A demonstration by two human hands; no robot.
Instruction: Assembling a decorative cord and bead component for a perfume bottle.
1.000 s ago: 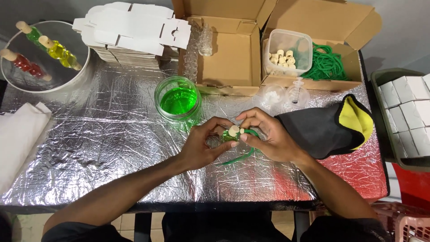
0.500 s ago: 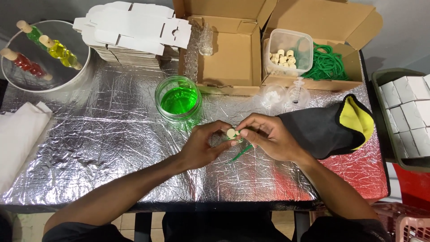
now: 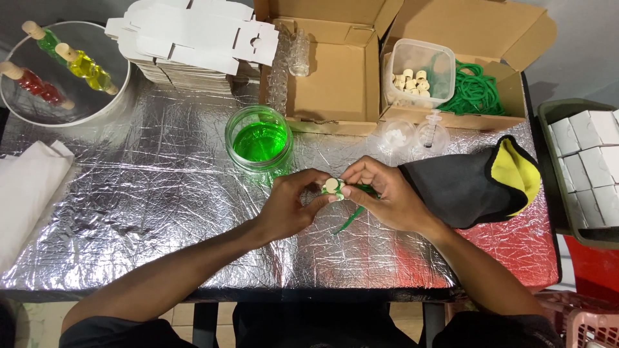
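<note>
Both my hands meet over the foil-covered table (image 3: 129,212). My left hand (image 3: 293,206) and my right hand (image 3: 383,196) pinch a small corked bottle (image 3: 333,187) between their fingertips; its pale cork faces up. A green cord (image 3: 348,219) hangs from the bottle below my right hand's fingers. The bottle's body is mostly hidden by my fingers. A glass jar of green liquid (image 3: 260,143) stands just behind my left hand.
A black and yellow cloth (image 3: 477,183) lies right of my hands. Behind are two open cardboard boxes (image 3: 329,84), a tub of corks (image 3: 416,74), green cords (image 3: 477,90), flat white cartons (image 3: 187,45), a bowl with coloured bottles (image 3: 61,71), and white boxes (image 3: 593,167) at the right.
The green cord, earlier looped beneath both hands, now hangs as a short straight tail under my right hand. Both hands stay together on the small bottle.
</note>
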